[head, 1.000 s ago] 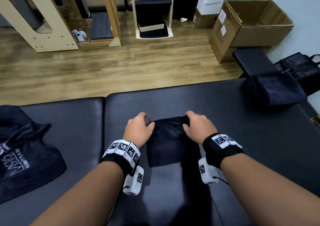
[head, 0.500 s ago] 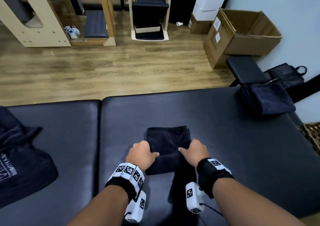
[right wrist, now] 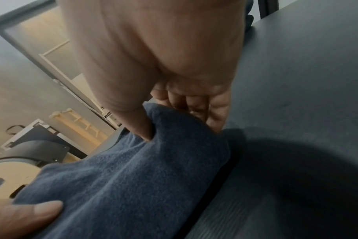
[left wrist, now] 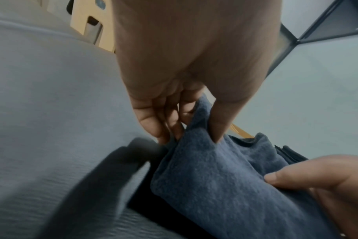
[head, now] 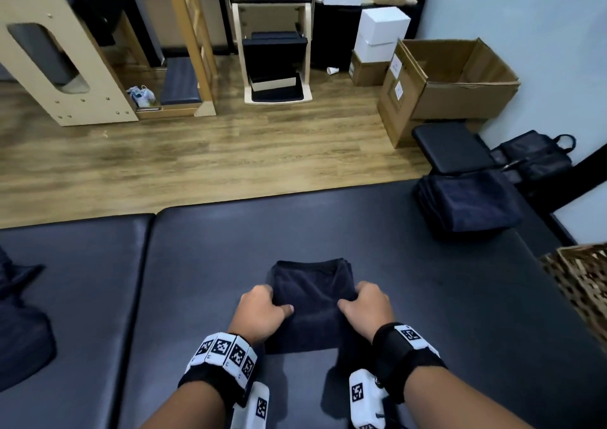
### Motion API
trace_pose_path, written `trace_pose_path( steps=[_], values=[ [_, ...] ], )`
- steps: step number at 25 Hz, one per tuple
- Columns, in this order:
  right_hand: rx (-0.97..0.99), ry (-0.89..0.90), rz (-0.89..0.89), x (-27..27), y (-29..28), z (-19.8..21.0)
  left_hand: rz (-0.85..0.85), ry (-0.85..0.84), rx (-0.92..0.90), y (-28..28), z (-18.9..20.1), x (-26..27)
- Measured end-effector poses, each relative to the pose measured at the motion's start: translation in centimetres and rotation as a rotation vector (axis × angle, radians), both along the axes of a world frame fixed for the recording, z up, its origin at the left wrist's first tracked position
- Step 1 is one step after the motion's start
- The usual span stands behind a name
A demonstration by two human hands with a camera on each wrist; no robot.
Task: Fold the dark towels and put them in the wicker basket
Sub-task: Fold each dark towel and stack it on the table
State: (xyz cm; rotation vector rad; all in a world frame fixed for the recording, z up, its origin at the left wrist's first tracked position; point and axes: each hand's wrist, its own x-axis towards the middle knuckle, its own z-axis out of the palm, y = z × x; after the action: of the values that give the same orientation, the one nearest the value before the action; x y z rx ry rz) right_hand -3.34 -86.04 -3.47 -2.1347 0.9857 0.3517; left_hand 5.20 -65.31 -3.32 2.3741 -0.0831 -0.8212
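A dark folded towel [head: 313, 300] lies on the black padded table [head: 427, 297] in front of me. My left hand [head: 262, 310] grips its left edge, thumb on top and fingers under the fold. My right hand [head: 366, 309] grips the right edge the same way. In the left wrist view the towel [left wrist: 225, 177] is pinched between thumb and fingers of the left hand [left wrist: 186, 122]. The right wrist view shows the right hand [right wrist: 174, 119] pinching the towel [right wrist: 137, 174]. The wicker basket [head: 581, 281] stands at the table's right edge, partly out of frame.
A stack of folded dark towels [head: 469, 203] sits at the table's far right corner. Unfolded dark cloth [head: 19, 330] lies on the left pad. Beyond the table are a wooden floor, cardboard boxes [head: 453, 84], a black stool [head: 450, 146] and a bag [head: 535, 156].
Both hands slid back along the towel's sides from its far edge toward its near half, still gripping it. The towel now lies folded shorter, and the view has tilted so the basket shows.
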Motion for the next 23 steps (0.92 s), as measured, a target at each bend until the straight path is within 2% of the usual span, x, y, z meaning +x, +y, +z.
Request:
trace_pose_path(
  steps=[6, 9, 15, 18, 21, 23],
  values=[
    [0.036, -0.102, 0.056, -2.9, -14.2, 0.8, 0.122, -0.043, -0.025, -14.1, 2.2, -4.4],
    [0.005, -0.177, 0.041, -3.4, -21.1, 3.1, 0.153, -0.038, -0.116, -20.9, 3.9, -5.0],
    [-0.078, -0.33, -0.038, -1.5, -33.7, 9.2, 0.183, -0.076, -0.366, -33.7, 7.7, -1.2],
    [-0.136, -0.379, -0.064, 0.8, -38.5, 11.0, 0.194, -0.107, -0.454, -38.8, 8.0, 1.4],
    [-0.191, -0.322, -0.025, 2.9, -42.1, 10.0, 0.207, -0.161, -0.409, -42.4, 6.9, 2.8],
    [-0.325, -0.153, 0.126, 3.4, -43.2, 8.2, 0.085, -0.235, -0.263, -44.0, 6.1, 2.2]
  ],
)
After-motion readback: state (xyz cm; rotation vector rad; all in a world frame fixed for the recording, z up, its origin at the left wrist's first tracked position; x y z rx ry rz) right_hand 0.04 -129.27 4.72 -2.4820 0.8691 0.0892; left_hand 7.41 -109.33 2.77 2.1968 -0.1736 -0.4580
